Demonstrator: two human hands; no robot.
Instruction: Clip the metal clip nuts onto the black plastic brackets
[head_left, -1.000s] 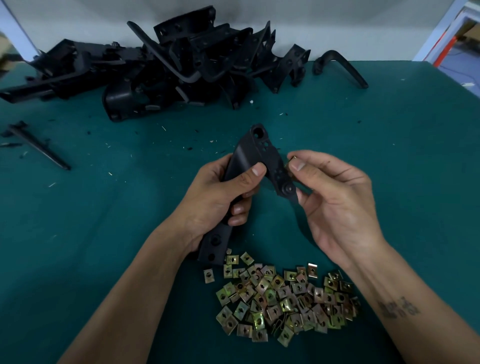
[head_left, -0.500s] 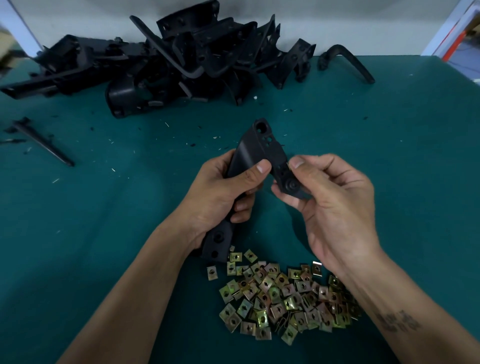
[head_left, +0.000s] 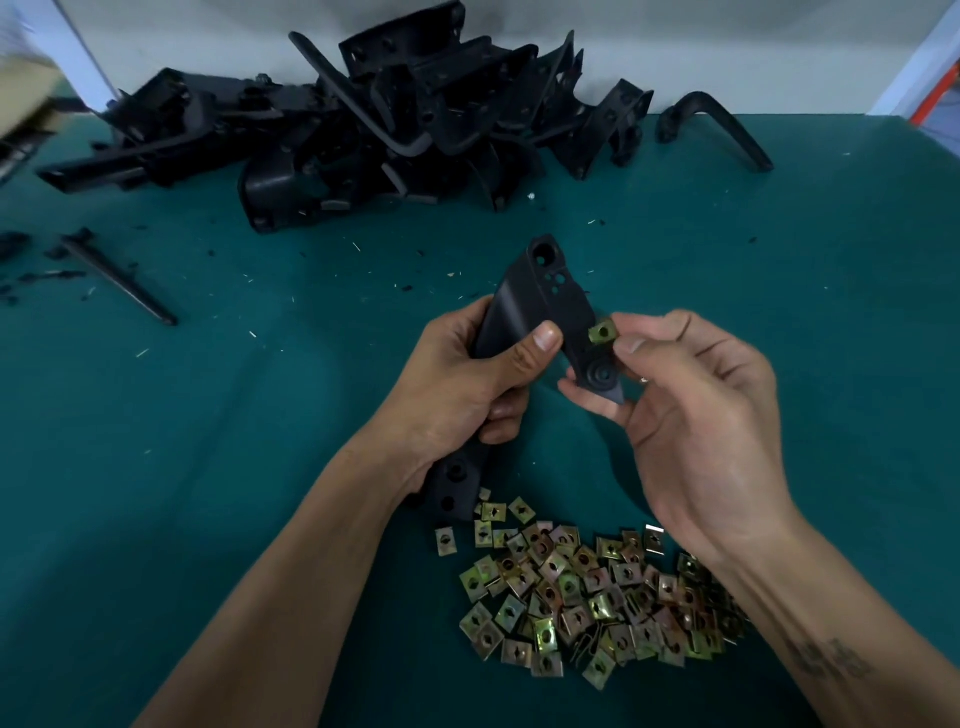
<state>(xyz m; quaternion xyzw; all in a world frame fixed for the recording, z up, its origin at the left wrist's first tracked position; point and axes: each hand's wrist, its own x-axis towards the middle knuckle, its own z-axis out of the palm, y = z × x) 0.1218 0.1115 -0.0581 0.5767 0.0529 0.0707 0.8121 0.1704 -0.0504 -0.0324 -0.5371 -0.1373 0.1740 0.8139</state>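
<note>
Since half a second ago, a clip nut (head_left: 601, 331) is showing at the right hand's (head_left: 691, 410) thumb and forefinger tips, where before only the black edge of the bracket (head_left: 540, 312) was visible there. I am watching the right hand pinching that brass-coloured nut and holding it against the bracket's right edge, just above the round boss at the lower right lobe. The left hand (head_left: 467, 384) is wrapping its fingers around the bracket's middle, thumb pressing across the front face, keeping it lifted over the green table (head_left: 208, 467).

The bracket's long axis is running from near-left, down by the left wrist, up to far-right, where its holed end is pointing away from me. The nut is lying to the right of the bracket, so I judge the coming push needs to go leftward, across that axis, onto the edge. I cannot tell whether the nut is already straddling the plastic or only touching it.

Loose clip nuts (head_left: 587, 592) are lying in a heap near me, between the forearms; a pile of brackets (head_left: 395, 114) is sitting at the far edge.
</note>
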